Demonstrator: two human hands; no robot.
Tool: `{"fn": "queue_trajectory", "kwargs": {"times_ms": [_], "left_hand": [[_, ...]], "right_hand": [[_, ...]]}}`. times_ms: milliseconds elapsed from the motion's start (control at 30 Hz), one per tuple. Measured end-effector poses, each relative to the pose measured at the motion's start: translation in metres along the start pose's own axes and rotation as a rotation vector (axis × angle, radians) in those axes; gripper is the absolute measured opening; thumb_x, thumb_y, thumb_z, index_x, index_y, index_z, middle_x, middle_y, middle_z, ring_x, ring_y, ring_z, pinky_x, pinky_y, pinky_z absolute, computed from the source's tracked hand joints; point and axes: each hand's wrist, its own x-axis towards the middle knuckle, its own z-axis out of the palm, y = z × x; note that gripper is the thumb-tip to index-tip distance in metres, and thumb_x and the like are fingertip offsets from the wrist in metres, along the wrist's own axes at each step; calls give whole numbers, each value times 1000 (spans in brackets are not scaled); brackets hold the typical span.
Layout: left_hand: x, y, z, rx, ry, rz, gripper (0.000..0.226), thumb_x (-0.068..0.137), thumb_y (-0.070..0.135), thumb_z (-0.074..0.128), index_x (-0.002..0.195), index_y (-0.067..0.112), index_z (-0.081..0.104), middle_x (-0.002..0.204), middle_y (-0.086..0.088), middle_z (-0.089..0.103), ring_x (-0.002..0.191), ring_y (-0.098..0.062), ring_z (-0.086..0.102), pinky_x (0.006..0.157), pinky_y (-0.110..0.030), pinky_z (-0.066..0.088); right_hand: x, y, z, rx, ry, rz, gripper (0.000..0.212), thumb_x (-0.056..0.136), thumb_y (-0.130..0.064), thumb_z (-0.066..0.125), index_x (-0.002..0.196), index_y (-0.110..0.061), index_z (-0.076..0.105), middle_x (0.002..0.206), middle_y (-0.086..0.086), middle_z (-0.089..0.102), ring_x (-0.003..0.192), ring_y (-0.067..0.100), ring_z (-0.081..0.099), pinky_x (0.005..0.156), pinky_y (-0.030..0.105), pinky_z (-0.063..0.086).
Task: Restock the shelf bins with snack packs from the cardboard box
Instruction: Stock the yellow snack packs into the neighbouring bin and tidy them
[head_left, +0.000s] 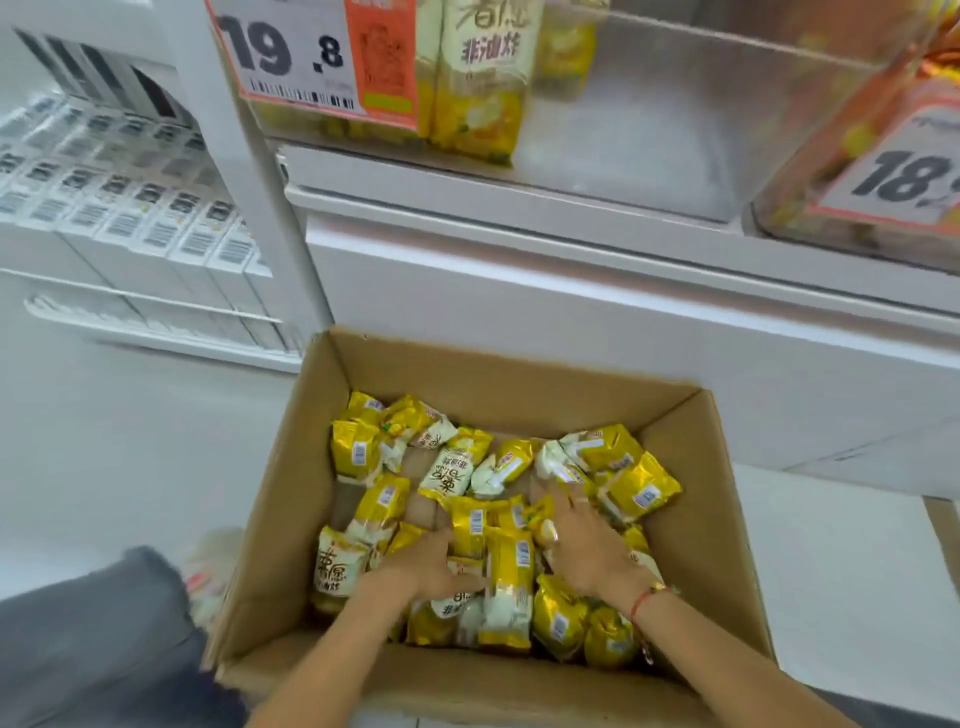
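**shelfwatcher:** Two hands down in the cardboard box (291, 499) at once. The left hand (426, 566) sits on the pile with its fingers curled into the yellow snack packs (363, 457); looks like it's gathering a couple, though which ones exactly is hard to tell with the blur. The right hand (582, 545) lies flatter, fingers spread and pressing on packs, palm down, not clearly wrapped round anything.

**binfiller22:** So where's the next grab relative to those hands?

**shelfwatcher:** Right between them. One upright pack (506, 587) lies in the gap, touching the left hand's fingertips, just inboard of the right thumb. Its long axis runs away from the person, roughly in line with both forearms. The left hand is the nearer one, I'd guess, since it's already in contact. Squeezing the two hands toward each other would trap that pack and its neighbours sideways, across the short axis.

**binfiller22:** And the bin?

**shelfwatcher:** Up and well beyond both hands. The clear shelf bin (675, 104) holds a few matching packs at its left end behind the 19.8 price tag (291, 57); the rest looks bare. So plenty left to do, I'd judge. Loose foil packs probably slip out of a two-handed scoop on the lift.
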Motion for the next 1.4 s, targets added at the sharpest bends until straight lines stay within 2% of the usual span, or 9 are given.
{"fn": "queue_trajectory", "kwargs": {"times_ms": [200,367,433,533,667,800,1033,1200,1400], "left_hand": [[-1,5,13,223,118,-91,57,79,36,76,124,12,50,126,-6,55,118,-23,53,89,-30,45],[-17,1,-32,-323,166,21,70,59,48,85,113,12,59,98,0,62,89,-13,60,77,-24,47],[-37,12,-57,-612,166,92,53,66,39,85,105,13,60,91,-2,64,80,-11,59,73,-23,48],[-75,37,-84,-866,111,276,17,79,28,75,91,21,65,76,15,70,84,-7,61,94,-30,47],[-113,68,-108,-997,204,482,48,68,46,77,109,23,71,111,2,71,104,-20,62,105,-43,40],[-149,96,-133,-1175,371,656,39,77,31,66,114,18,64,104,-3,74,94,-19,70,88,-41,51],[-220,144,-184,-1158,660,933,13,89,27,57,98,27,65,90,11,74,81,-4,70,67,-20,53],[-256,167,-222,-1075,790,1019,45,75,59,64,114,37,60,114,14,69,112,-12,61,106,-45,40],[-254,168,-248,-1061,769,963,51,82,51,56,128,29,54,118,4,67,110,-18,63,103,-44,44]], "right_hand": [[-5,14,17,-41,-77,182,70,86,-46,64,136,-9,32,131,9,52,121,27,53,91,37,44],[8,18,-19,288,-190,183,76,70,-37,82,129,-13,41,126,3,55,116,22,55,91,34,49],[9,11,-46,458,-239,150,80,66,-34,86,129,-15,40,119,1,56,106,18,58,79,28,52],[0,-11,-99,516,-175,8,60,73,-32,81,123,-18,50,101,-4,58,82,4,56,68,16,45],[-32,-44,-184,492,-103,-178,56,81,-33,74,131,-30,50,117,-15,53,105,4,51,85,15,40],[-74,-59,-244,403,126,-309,66,75,-34,79,131,-35,46,100,-16,51,90,1,54,72,4,40],[-130,-82,-315,747,535,-497,48,60,-14,87,99,-16,60,84,-3,64,61,-2,57,55,12,44],[-135,-99,-351,747,947,-549,49,64,-24,83,108,-22,59,90,-11,63,74,-13,56,65,4,42],[-78,-105,-391,298,1071,-334,69,58,-34,88,115,-19,52,99,-2,55,94,16,55,76,28,41]]}}
